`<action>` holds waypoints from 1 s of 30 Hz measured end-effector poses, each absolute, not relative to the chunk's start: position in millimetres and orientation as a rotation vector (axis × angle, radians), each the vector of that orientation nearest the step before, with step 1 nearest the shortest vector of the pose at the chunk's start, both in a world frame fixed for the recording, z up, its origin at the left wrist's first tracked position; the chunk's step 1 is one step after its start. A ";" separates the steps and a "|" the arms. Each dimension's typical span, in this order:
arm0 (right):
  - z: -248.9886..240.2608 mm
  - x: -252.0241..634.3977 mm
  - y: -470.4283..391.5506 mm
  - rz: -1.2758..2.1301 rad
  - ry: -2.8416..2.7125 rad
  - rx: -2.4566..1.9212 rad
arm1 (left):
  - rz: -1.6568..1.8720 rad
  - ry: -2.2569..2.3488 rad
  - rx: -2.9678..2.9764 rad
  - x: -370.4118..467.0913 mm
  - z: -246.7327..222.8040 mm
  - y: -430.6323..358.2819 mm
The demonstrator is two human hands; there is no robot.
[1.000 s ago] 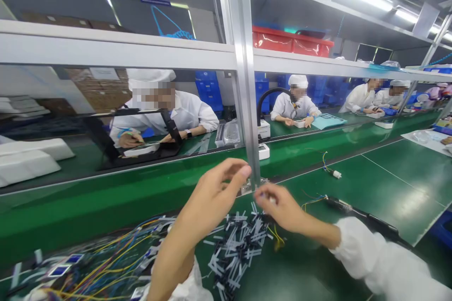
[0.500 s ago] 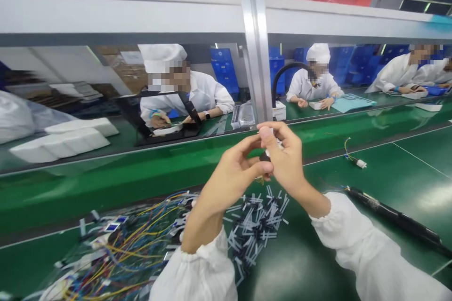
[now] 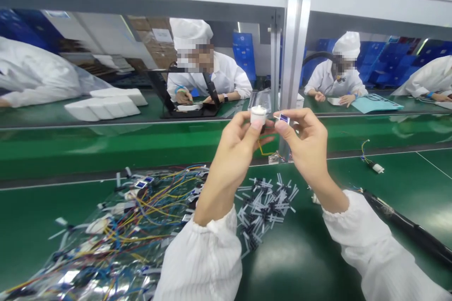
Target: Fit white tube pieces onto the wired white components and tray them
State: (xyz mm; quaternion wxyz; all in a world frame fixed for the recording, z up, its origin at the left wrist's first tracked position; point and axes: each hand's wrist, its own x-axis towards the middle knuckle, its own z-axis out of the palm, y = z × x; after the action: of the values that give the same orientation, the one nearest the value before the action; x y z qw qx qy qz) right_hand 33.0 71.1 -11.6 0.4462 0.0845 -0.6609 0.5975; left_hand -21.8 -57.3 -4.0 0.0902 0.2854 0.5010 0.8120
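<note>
- Left hand (image 3: 231,150): thumb and fingers pinching a white cylinder (image 3: 258,116), held roughly upright.
- Right hand (image 3: 310,143): thumb and fingertips pinching a small blue-faced tile (image 3: 284,119), tilted.
- Cylinder and tile: just beside each other, raised above the green surface (image 3: 300,258). Cannot tell whether the tile touches the left fingers.
- Yellow wire (image 3: 262,149): hangs below the left fingers; upper end hidden.
- Wire heap (image 3: 141,216): on the surface, left of the left forearm; mixed colours, white parts among the wires.
- Strip pile (image 3: 266,207): grey strips and black bits, tangled, between the forearms.
- Black rod (image 3: 406,223): slanted, beside the right sleeve (image 3: 377,240).
- White plug (image 3: 377,168): beyond the rod, thin wires attached.
- Metal post (image 3: 296,42): upright, behind the hands.
</note>
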 end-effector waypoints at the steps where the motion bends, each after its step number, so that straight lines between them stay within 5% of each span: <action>1: -12.6 31.7 72.2 1.421 -1.655 0.207 | 2.397 1.432 0.831 -17.2 -3.9 -52.8; 15: -27.0 15.1 86.5 1.018 -2.190 0.289 | 2.598 0.885 -0.069 -37.5 -1.2 -42.1; 22: -60.4 -11.0 74.3 0.595 -3.150 0.084 | 2.835 1.023 0.066 -49.0 10.0 -85.8; 30: -96.0 -27.6 62.3 0.470 -3.467 0.128 | 2.826 1.052 0.070 -45.0 19.7 -92.5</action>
State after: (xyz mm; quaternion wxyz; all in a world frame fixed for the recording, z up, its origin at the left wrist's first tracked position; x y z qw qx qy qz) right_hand -27.6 62.3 -96.0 -0.1786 0.0359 -0.9743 0.1322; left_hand -45.0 -92.5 19.7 0.0629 0.0233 0.3480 0.9351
